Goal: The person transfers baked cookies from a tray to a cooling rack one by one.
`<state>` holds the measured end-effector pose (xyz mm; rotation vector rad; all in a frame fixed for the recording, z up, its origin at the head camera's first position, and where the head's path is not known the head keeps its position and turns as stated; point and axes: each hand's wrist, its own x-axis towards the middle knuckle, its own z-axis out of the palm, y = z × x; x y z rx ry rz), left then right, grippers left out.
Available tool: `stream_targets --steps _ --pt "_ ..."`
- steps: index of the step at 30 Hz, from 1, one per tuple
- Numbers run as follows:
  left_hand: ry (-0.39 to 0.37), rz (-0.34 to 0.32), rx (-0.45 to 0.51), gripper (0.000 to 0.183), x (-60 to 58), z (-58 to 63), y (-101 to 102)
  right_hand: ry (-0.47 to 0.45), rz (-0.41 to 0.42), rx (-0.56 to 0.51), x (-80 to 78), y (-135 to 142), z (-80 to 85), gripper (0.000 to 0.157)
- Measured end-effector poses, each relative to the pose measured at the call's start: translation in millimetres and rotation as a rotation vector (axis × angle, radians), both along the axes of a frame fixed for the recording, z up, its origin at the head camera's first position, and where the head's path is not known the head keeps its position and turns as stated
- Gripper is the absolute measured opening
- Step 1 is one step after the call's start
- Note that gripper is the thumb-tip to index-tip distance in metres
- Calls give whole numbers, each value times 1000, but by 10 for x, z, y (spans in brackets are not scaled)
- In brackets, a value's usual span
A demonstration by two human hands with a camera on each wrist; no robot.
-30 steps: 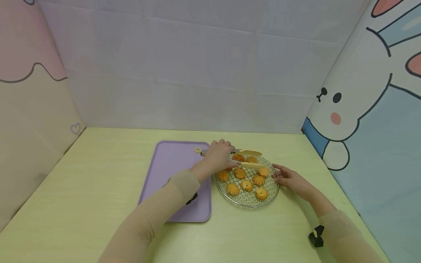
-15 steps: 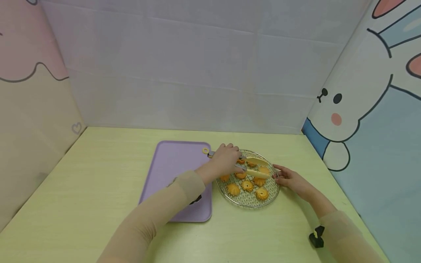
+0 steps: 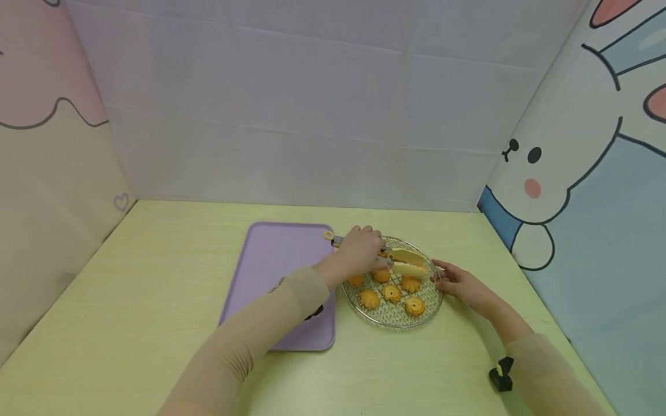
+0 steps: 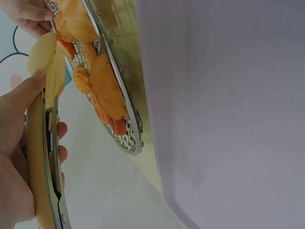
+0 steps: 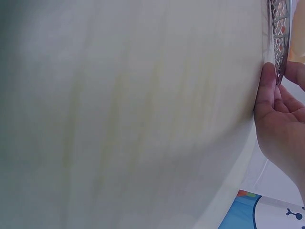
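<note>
My left hand (image 3: 359, 251) grips a pair of tongs (image 4: 42, 157) with yellow tips, reaching over the left side of a round wire rack (image 3: 395, 321). Those tips (image 3: 408, 270) are close together above the rack's upper right part, where one cookie is largely covered by them; whether they hold it I cannot tell. Several golden cookies (image 3: 391, 293) lie on the mesh, some behind the left hand. At the rack's right edge, my right hand (image 3: 465, 289) pinches the rim between thumb and fingers, as the right wrist view shows (image 5: 281, 105).
A purple rectangular tray (image 3: 283, 248) lies left of the rack, beneath the left forearm. Both stand on a pale yellow-green table (image 3: 171, 277). A white sheet (image 3: 312, 115) hangs behind it, and a rabbit-printed panel (image 3: 562, 190) stands on the right.
My left hand has carried the tongs right across the rack, and their tips have drawn closer together over the upper right cookies. The right hand stays at the rim.
</note>
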<state>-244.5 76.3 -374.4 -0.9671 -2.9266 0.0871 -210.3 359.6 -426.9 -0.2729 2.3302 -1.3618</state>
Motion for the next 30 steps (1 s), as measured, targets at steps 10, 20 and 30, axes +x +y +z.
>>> stream_targets --steps 10,20,30 --pt "59 4 40 39 -23 -3 7 2 0 -9 13 -10 13 64" --pt "120 22 35 38 -18 59 26 7 1 1 5 -18 18 65" --pt "122 82 46 41 -43 59 -23 2 0 3 -8 -8 -7 64"
